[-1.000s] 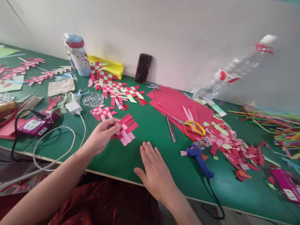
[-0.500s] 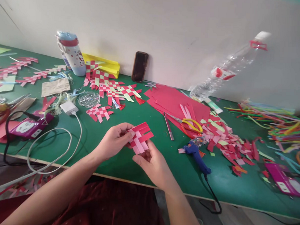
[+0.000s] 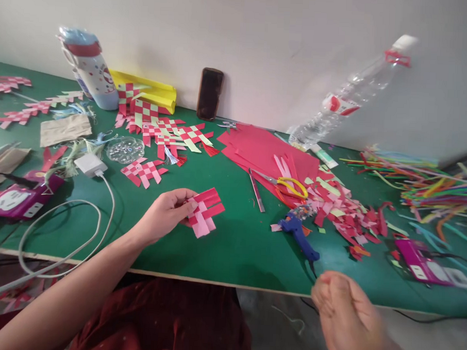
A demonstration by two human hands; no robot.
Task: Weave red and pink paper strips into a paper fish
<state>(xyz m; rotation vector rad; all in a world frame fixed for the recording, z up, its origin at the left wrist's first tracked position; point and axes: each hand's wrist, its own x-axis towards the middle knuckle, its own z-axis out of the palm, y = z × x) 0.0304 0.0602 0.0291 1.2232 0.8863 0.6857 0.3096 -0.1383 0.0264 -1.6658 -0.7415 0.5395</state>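
Note:
My left hand (image 3: 173, 208) pinches a woven paper piece (image 3: 205, 215) of red and pink strips by its left edge, thumb on top, above the green table. Loose strip ends point to the right. My right hand (image 3: 339, 308), slightly blurred, is curled into a fist at the table's front edge. What it holds, if anything, is hidden. Just up and left of that fist lies a blue glue gun (image 3: 302, 240), its black cord passing close to the hand. Scissors with yellow and orange handles (image 3: 293, 187) and a slim craft knife (image 3: 256, 190) lie beyond.
Red paper sheets (image 3: 258, 150) and a heap of paper scraps (image 3: 340, 205) cover the right middle. Woven paper fish (image 3: 144, 171), a bead dish (image 3: 125, 149) and a white charger (image 3: 91, 164) lie left. A phone (image 3: 210, 94), flask (image 3: 91, 68) and plastic bottle (image 3: 343, 100) stand behind.
My right hand has let go of the woven paper piece and moved right and down, closing into a fist. My left hand still holds the piece. The view has shifted a little rightward.

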